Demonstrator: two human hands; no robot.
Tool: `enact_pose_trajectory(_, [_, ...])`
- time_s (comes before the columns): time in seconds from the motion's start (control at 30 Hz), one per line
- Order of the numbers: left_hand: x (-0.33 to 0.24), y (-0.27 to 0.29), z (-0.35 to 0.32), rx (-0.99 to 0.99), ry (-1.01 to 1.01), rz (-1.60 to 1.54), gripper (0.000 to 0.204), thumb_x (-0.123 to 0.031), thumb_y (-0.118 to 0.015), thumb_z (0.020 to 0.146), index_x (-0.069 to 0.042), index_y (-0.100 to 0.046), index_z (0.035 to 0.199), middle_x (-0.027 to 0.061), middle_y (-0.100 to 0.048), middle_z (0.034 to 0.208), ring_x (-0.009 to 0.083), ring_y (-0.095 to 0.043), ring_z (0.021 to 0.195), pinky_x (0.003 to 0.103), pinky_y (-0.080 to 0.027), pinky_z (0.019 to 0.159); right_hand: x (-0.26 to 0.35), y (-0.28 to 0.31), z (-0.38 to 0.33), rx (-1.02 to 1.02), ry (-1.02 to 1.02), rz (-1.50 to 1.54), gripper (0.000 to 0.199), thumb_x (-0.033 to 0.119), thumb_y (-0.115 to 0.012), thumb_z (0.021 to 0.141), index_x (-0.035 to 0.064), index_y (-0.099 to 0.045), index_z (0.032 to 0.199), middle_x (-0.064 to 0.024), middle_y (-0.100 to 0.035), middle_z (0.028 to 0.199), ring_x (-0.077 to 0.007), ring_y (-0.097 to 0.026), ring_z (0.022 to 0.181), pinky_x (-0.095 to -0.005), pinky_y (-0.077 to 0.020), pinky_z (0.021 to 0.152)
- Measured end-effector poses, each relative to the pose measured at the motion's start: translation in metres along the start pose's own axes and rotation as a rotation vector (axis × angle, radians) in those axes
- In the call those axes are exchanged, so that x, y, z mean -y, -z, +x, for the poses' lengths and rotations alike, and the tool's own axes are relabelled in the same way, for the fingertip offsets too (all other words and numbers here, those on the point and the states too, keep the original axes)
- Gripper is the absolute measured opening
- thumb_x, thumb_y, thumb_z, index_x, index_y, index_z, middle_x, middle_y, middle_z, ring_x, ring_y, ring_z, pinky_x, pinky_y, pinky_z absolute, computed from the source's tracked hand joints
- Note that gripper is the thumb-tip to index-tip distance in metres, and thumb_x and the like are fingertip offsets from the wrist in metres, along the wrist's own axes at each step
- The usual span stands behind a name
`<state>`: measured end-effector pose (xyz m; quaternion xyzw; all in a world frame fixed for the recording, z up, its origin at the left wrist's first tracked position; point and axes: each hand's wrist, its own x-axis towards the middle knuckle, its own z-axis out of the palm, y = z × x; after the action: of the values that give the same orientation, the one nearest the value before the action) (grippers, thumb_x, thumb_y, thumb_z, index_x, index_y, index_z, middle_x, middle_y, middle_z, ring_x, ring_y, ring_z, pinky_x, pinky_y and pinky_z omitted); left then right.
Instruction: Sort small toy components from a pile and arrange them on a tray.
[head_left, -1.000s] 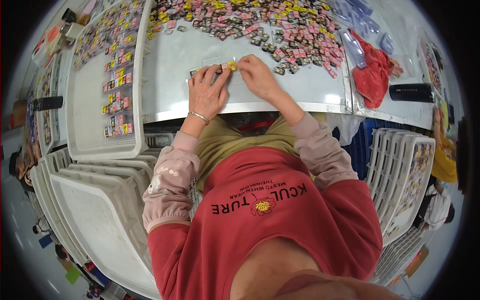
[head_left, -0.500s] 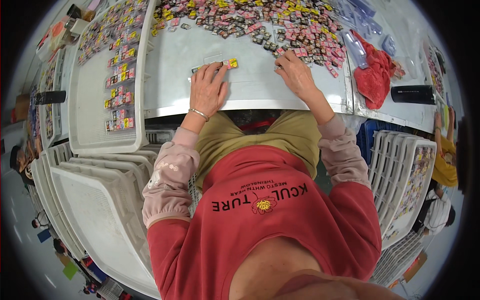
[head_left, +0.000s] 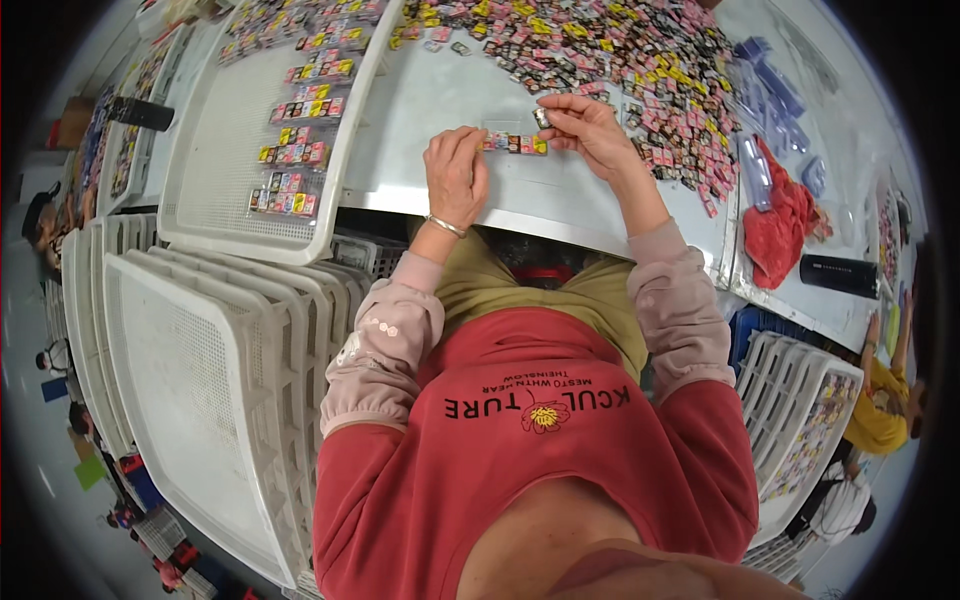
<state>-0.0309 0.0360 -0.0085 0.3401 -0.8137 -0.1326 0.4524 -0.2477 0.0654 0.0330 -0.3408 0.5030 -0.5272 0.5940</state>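
Observation:
Slightly left of the table's middle, my left hand rests with fingers curled together at the left end of a clear plastic case. Along the case runs a row of small pink, black and yellow printed pieces. My right hand is raised just to its right, pinching a small dark piece between thumb and forefinger. What the left fingertips press on is partly hidden. Beyond both hands spreads a large heap of similar small pieces.
A white perforated tray on the left carries filled clear cases. Stacked white trays stand below it. At right lie a red cloth, a black cylindrical object and empty clear cases. Other people work at both sides.
My right hand has come away from the heap's near edge with a small dark piece and moved toward the row. The view has shifted; my left hand stays by the case.

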Motion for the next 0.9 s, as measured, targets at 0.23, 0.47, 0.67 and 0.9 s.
enact_pose_trajectory(0.23, [-0.003, 0.010, 0.012, 0.055, 0.473, -0.496, 0.020, -0.008, -0.055, 0.089, -0.001, -0.061, 0.107, 0.0077, -0.064, 0.091, 0.0196, -0.062, 0.081, 0.030, -0.049, 0.075, 0.023, -0.028, 0.001, 0.126, 0.040, -0.165, 0.023, 0.009, -0.058, 0.090, -0.0008, -0.059, 0.110, -0.0044, -0.062, 0.090, -0.0127, -0.065, 0.078, -0.0226, -0.0527, 0.063])
enact_pose_trajectory(0.47, [-0.001, 0.024, 0.041, 0.319, 0.857, -1.487, 0.018, -0.015, -0.055, 0.093, -0.003, -0.059, 0.106, 0.0068, -0.065, 0.091, 0.0164, -0.065, 0.082, 0.029, -0.053, 0.074, 0.037, -0.042, 0.007, 0.329, 0.096, -0.337, 0.019, 0.010, -0.060, 0.087, 0.0003, -0.062, 0.103, -0.0015, -0.062, 0.082, -0.0079, -0.061, 0.072, -0.0223, -0.0484, 0.062])
enact_pose_trajectory(0.67, [0.003, 0.025, 0.037, 0.342, 0.813, -1.607, 0.016, -0.013, -0.055, 0.093, -0.002, -0.058, 0.105, 0.0071, -0.066, 0.092, 0.0155, -0.066, 0.085, 0.026, -0.055, 0.076, 0.053, -0.051, 0.000, 0.338, 0.115, -0.395, 0.018, 0.011, -0.060, 0.088, -0.0003, -0.062, 0.101, -0.0016, -0.062, 0.082, -0.0083, -0.062, 0.072, -0.0213, -0.0490, 0.062])
enact_pose_trajectory(0.9, [-0.007, 0.025, 0.045, 0.213, 0.861, -1.523, 0.016, -0.009, -0.059, 0.090, 0.000, -0.059, 0.103, 0.0100, -0.065, 0.093, 0.0185, -0.066, 0.084, 0.028, -0.057, 0.076, 0.033, -0.056, -0.001, 0.096, 0.250, -0.315, 0.016, 0.006, -0.060, 0.086, -0.0015, -0.065, 0.100, -0.0059, -0.066, 0.082, -0.0089, -0.063, 0.072, -0.0219, -0.0504, 0.064])
